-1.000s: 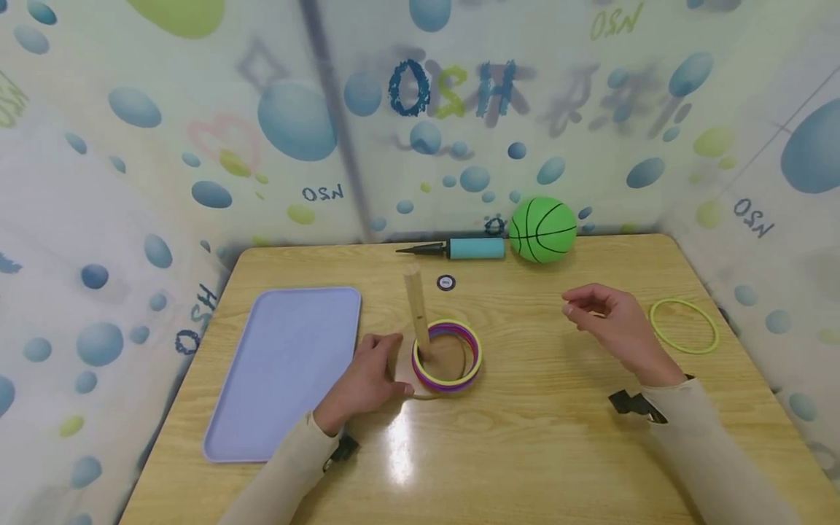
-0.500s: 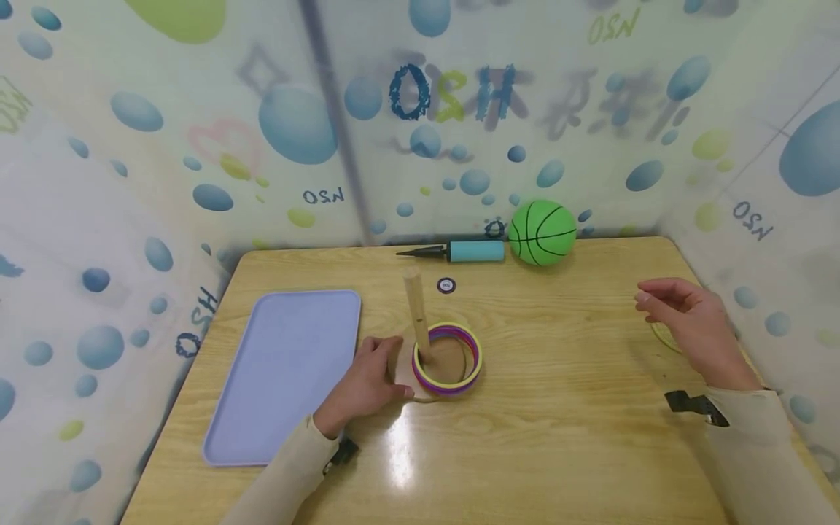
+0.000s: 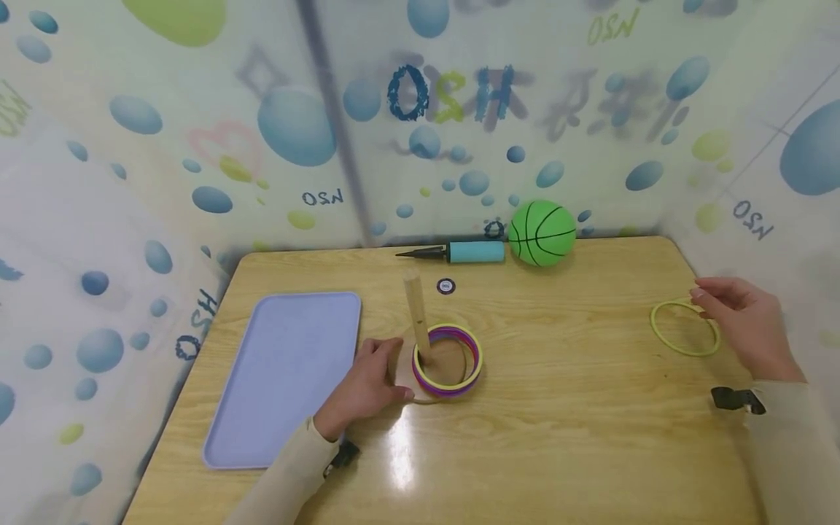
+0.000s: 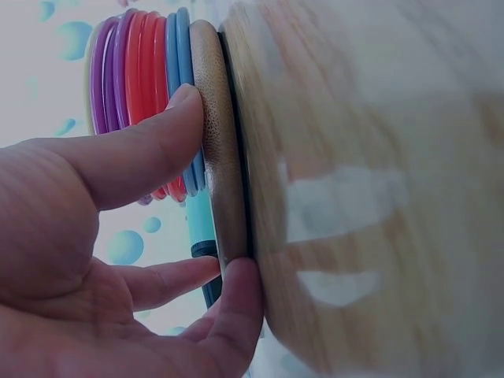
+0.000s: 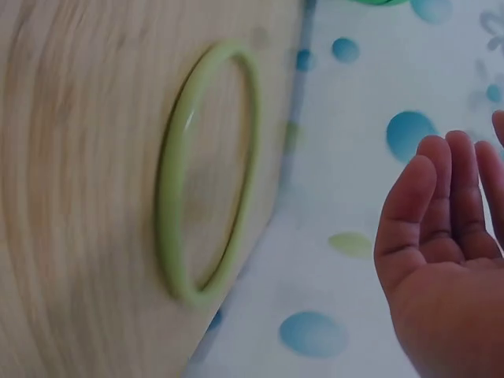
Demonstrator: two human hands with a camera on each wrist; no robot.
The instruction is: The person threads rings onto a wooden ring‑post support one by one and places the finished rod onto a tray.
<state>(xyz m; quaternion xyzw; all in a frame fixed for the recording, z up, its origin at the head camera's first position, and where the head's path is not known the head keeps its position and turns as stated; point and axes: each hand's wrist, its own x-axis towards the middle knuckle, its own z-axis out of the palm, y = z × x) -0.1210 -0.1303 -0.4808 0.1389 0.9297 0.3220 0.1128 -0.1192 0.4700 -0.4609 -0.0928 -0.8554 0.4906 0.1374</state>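
My left hand [image 3: 364, 383] holds the round wooden base [image 4: 224, 181] of a ring-toss stand by its rim, thumb on one side and fingers on another. From the base rises a wooden peg [image 3: 416, 313]. A stack of colored rings [image 4: 142, 63], yellow, purple, red and blue, lies around the peg. At the table's right edge, my right hand [image 3: 751, 328] hovers beside a loose yellow-green ring [image 5: 170, 213] lying flat. Its fingers are loosely bent and hold nothing; the right wrist view shows the ring apart from them.
A lavender tray [image 3: 289, 372] lies left of the stand. Along the back of the table [image 3: 558, 437] are a blue hand pump [image 3: 475, 251] and a green ball [image 3: 542, 233]. A small black-and-white disc [image 3: 446, 286] lies behind the peg.
My right hand has moved rightward, passing over the loose ring to its far side. The left hand stays on the base, and the stacked rings have not moved.
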